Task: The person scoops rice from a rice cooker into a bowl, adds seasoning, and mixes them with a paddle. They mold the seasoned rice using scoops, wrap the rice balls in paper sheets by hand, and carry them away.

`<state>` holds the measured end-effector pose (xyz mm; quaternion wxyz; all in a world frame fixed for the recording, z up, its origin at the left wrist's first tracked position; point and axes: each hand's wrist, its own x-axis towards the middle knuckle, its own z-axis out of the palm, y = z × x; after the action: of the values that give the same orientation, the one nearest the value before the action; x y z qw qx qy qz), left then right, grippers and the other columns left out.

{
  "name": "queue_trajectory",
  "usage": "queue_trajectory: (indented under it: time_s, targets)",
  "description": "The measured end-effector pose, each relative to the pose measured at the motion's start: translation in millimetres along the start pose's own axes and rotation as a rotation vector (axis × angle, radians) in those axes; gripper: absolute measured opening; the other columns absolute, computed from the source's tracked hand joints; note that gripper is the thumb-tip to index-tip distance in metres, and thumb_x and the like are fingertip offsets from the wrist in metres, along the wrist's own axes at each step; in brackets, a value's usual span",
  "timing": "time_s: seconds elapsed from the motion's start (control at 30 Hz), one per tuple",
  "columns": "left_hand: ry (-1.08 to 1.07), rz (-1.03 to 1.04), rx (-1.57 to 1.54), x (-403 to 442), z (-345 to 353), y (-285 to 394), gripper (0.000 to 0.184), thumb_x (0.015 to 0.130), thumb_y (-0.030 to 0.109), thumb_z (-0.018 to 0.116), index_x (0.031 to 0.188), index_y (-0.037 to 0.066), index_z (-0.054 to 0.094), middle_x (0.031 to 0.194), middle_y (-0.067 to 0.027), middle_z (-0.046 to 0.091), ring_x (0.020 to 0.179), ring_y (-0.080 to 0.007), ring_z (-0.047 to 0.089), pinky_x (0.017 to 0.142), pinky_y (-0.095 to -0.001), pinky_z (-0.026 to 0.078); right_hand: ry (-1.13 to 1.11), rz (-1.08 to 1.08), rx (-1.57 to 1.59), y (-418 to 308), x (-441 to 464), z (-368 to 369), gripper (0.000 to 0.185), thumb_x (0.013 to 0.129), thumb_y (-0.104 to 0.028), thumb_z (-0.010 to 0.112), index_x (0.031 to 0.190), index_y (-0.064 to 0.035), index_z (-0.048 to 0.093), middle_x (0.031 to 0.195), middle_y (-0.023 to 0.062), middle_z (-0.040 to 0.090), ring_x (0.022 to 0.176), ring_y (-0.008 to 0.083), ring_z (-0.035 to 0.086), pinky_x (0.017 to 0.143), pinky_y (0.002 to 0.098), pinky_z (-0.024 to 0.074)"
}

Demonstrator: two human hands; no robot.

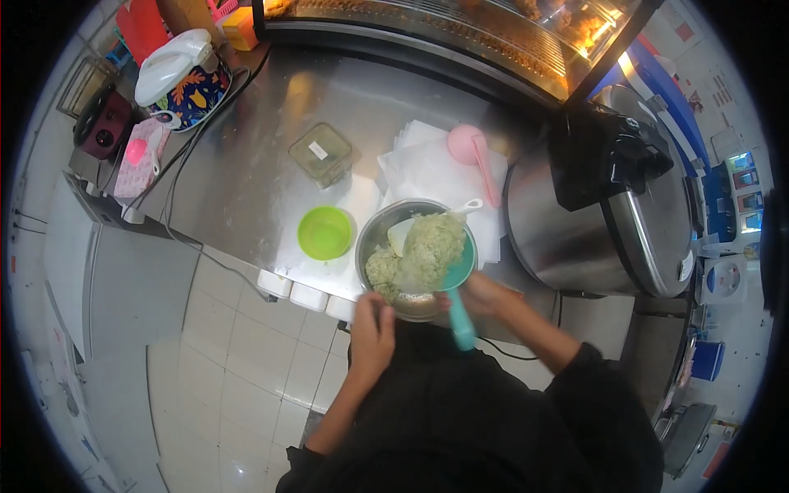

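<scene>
1. The person's left hand [374, 333] is curling partly closed at the near-left rim of the steel bowl [417, 308]; how firmly it is grasping, I cannot tell.
2. The right hand [485, 294] is reaching to the bowl's near-right side, fingers bent around the handle of the teal scoop [463, 324]; whether it is gripping handle or bowl, I cannot tell.
3. The steel bowl is sitting at the worktop's [246, 140] front edge, holding pale green rice [433, 245]; the scoop's head is lying against the rice, and a white utensil handle [470, 205] is projecting over the far-right rim.
4. A lime-green bowl [325, 233] is standing just left of it, near the front edge.
5. Farther back, a square clear container [320, 154] is resting with a white label on top.
6. A pink ladle [467, 145] is lying on white sheets [419, 177].
7. A large steel cooker [567, 238] is standing towards the right edge.
8. Along the back edge, a display case [394, 41] is holding browned food.
</scene>
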<state>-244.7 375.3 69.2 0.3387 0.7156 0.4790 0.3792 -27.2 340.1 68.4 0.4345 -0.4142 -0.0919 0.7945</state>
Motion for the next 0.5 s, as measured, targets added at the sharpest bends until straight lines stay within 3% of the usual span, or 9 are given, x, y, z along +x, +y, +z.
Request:
queue_trajectory:
  time_s: [0.03, 0.1, 0.17, 0.23, 0.3, 0.37, 0.43, 0.47, 0.5]
  targets:
    - [-0.309, -0.160, -0.192, 0, 0, 11, 0.033, 0.089, 0.024, 0.049, 0.102, -0.005, 0.043, 0.083, -0.0171, 0.057, 0.073, -0.0312, 0.057, 0.069, -0.0360, 0.044, -0.007, -0.007, 0.004, 3, 6, 21, 0.034, 0.093, -0.040, 0.034, 0.093, -0.0080, 0.048, 0.069, 0.0013, 0.045, 0.053, 0.0101, 0.042, 0.044, 0.0236, 0.0365]
    - [-0.748, -0.625, -0.709, 0, 11, 20, 0.035, 0.087, 0.027, 0.053, 0.102, -0.004, 0.045, 0.083, -0.0161, 0.058, 0.075, -0.0257, 0.059, 0.069, -0.0333, 0.046, 0.372, -0.226, 0.154, 4, 10, 59, 0.032, 0.092, -0.036, 0.039, 0.098, -0.0058, 0.049, 0.081, 0.0058, 0.051, 0.063, 0.0143, 0.049, 0.052, 0.0268, 0.0426]
    - [-0.804, -1.042, -1.091, 2, 25, 31, 0.029, 0.089, 0.031, 0.051, 0.098, 0.004, 0.045, 0.071, -0.0079, 0.054, 0.059, -0.0165, 0.055, 0.061, -0.0299, 0.049, 0.065, -0.042, 0.065, 24, 15, 21, 0.029, 0.089, -0.026, 0.045, 0.106, -0.0023, 0.048, 0.092, 0.0097, 0.056, 0.076, 0.0198, 0.056, 0.066, 0.0343, 0.0475]
    - [-0.760, -0.974, -1.000, 3, 25, 33, 0.027, 0.088, 0.028, 0.052, 0.096, 0.004, 0.044, 0.065, -0.0053, 0.050, 0.052, -0.0141, 0.051, 0.053, -0.0279, 0.046, 0.214, -0.099, -0.035, 22, 17, 23, 0.028, 0.088, -0.022, 0.047, 0.107, -0.0014, 0.048, 0.094, 0.0098, 0.057, 0.077, 0.0217, 0.057, 0.068, 0.0366, 0.0477]
    - [-0.667, -0.937, -0.920, 4, 19, 42, 0.023, 0.086, 0.022, 0.055, 0.089, 0.006, 0.039, 0.054, 0.0004, 0.038, 0.038, -0.0082, 0.037, 0.038, -0.0235, 0.037, 0.151, -0.665, -1.001, 24, 19, -11, 0.021, 0.085, -0.018, 0.049, 0.098, -0.0007, 0.053, 0.094, 0.0112, 0.058, 0.075, 0.0265, 0.057, 0.065, 0.0377, 0.0466]
    - [-0.680, -0.943, -0.886, 3, 14, 36, 0.022, 0.086, 0.022, 0.055, 0.090, 0.006, 0.039, 0.054, 0.0002, 0.039, 0.038, -0.0082, 0.038, 0.038, -0.0232, 0.037, 0.487, -0.202, -1.297, -33, 3, -6, 0.015, 0.080, -0.013, 0.053, 0.089, -0.0011, 0.057, 0.094, 0.0116, 0.056, 0.082, 0.0298, 0.054, 0.072, 0.0378, 0.0439]
    - [-0.692, -0.967, -0.863, 3, 9, 35, 0.021, 0.086, 0.021, 0.055, 0.089, 0.007, 0.039, 0.054, 0.0003, 0.039, 0.039, -0.0079, 0.038, 0.038, -0.0223, 0.035, 0.620, -0.872, -1.578, -52, 6, -20, 0.014, 0.078, -0.014, 0.055, 0.086, -0.0027, 0.059, 0.094, 0.0118, 0.054, 0.088, 0.0306, 0.050, 0.076, 0.0376, 0.0421]
    - [-0.688, -0.969, -0.858, 1, 10, 34, 0.021, 0.086, 0.021, 0.055, 0.089, 0.007, 0.039, 0.054, 0.0003, 0.039, 0.039, -0.0079, 0.038, 0.038, -0.0223, 0.035, 0.616, -0.873, -1.574, -60, 16, -28, 0.014, 0.078, -0.014, 0.055, 0.086, -0.0027, 0.059, 0.094, 0.0118, 0.054, 0.088, 0.0306, 0.050, 0.076, 0.0376, 0.0421]
    - [-0.689, -0.979, -0.864, -1, 12, 32, 0.021, 0.086, 0.021, 0.055, 0.089, 0.007, 0.039, 0.054, 0.0004, 0.039, 0.038, -0.0078, 0.037, 0.038, -0.0225, 0.035, 0.589, -0.965, -1.892, -66, 30, -40, 0.015, 0.076, -0.015, 0.056, 0.086, -0.0036, 0.058, 0.096, 0.0104, 0.053, 0.090, 0.0282, 0.049, 0.074, 0.0367, 0.0422]
